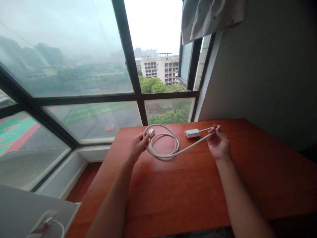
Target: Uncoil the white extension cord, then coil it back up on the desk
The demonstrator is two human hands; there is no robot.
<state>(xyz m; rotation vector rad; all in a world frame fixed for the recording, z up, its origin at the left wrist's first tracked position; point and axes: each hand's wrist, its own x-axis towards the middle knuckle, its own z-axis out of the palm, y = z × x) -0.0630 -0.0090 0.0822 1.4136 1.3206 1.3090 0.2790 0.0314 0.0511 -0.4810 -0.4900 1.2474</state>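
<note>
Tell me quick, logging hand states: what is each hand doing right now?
Left hand: closed, holding the coiled loops of the white cable near its plug.
Right hand: closed, pinching the cable's bend near the white power strip.

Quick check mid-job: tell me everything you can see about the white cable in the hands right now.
The white cable looks like smooth, round plastic cord, wound into a loose loop above the reddish wooden table. The left hand grips the loop at its left side, by a small white plug. The right hand pinches the cord where it bends back toward a flat white box lying on the table.
</note>
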